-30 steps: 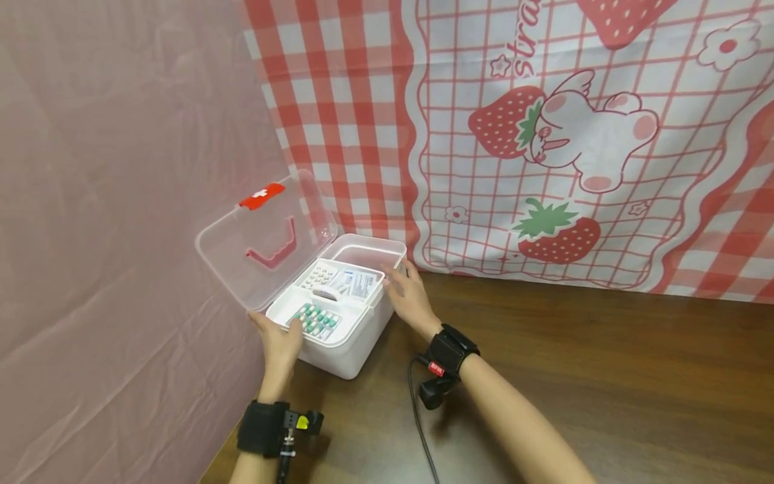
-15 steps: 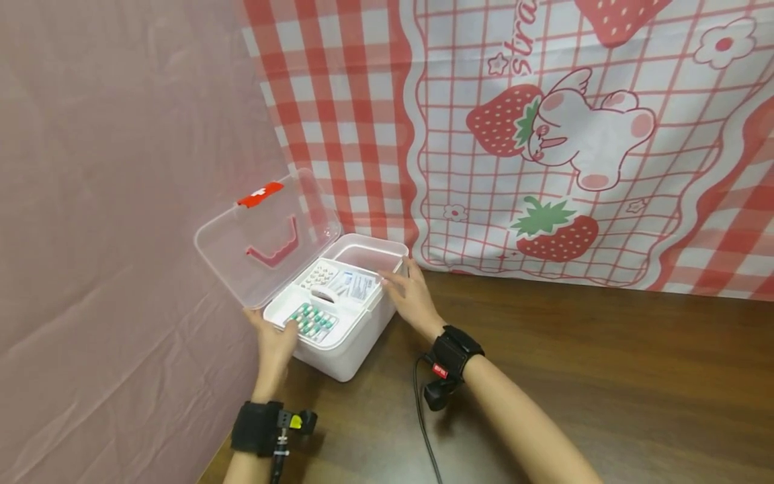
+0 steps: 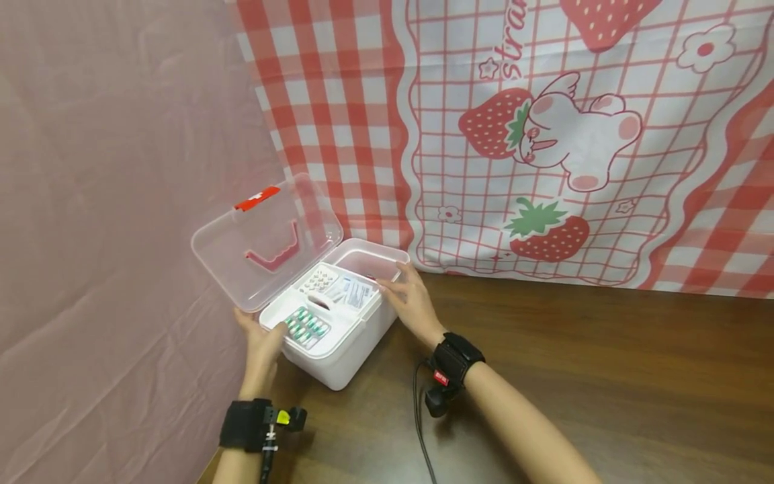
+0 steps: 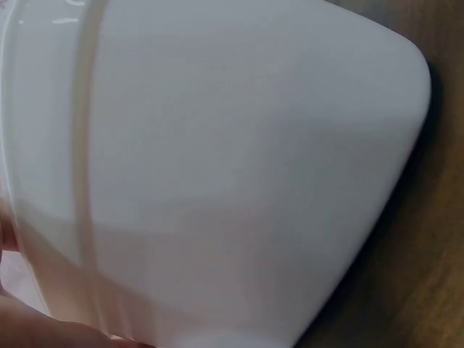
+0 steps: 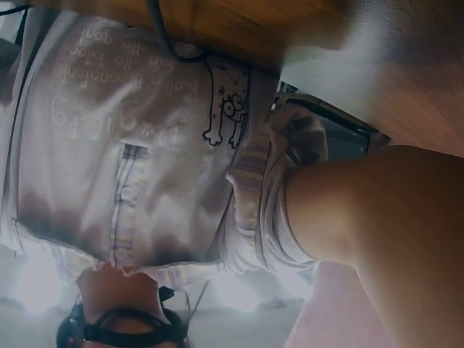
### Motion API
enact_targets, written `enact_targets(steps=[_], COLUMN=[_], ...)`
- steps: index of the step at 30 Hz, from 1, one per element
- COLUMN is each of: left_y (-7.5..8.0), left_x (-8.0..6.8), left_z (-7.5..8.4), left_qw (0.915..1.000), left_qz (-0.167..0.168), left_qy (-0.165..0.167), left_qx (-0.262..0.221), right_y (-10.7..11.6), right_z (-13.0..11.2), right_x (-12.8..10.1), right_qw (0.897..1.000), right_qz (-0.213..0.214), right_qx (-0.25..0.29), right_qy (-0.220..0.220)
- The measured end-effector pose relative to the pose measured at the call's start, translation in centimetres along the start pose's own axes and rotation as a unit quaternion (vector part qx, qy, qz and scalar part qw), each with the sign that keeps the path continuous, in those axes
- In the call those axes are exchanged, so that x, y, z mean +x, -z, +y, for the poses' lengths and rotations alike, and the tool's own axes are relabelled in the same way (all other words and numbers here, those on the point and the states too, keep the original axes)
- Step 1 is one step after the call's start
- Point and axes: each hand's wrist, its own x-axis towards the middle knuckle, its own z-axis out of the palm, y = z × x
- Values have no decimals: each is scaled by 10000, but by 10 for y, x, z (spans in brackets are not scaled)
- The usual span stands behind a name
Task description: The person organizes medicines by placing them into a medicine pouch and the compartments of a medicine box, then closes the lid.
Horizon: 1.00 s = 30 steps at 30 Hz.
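A white medicine box (image 3: 338, 359) stands on the table with its clear lid (image 3: 266, 252) raised against the pink cloth. Its inner tray (image 3: 347, 328) bears a blister pack of green-and-white capsules (image 3: 306, 327), a blister pack of white tablets (image 3: 319, 280) and white printed packets (image 3: 357, 292). My left hand (image 3: 261, 346) grips the near-left corner, thumb over the rim. Fingers (image 4: 51, 326) of it also show beside the white wall in the left wrist view. My right hand (image 3: 412, 301) holds the right rim near the far corner. The right wrist view does not show that hand.
Pink cloth (image 3: 121, 235) hangs close on the left, and a strawberry-print cloth (image 3: 484, 202) hangs behind the box. A black cable (image 3: 419, 423) runs from the right wrist strap across the wooden table (image 3: 605, 363).
The box has shifted slightly towards me, with both hands on it. My left hand has moved a little left and nearer. The head view has turned slightly.
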Motion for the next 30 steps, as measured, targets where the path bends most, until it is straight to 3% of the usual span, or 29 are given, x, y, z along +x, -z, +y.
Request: enact_targets(steps=[12,30], left_y=[0,-1], left_x=[-8,-25], left_z=[-7,-6], left_qw=[9970,9957], left_qz=[40,-178], left_qy=[-416,-366], left_qx=[-646,-835], right_y=[12,38], right_z=[-3,-19], right_x=[-15,-48], right_qw=[9957,9905], right_qz=[-83,-211], right_qx=[-750,-1184], right_qy=[539,673])
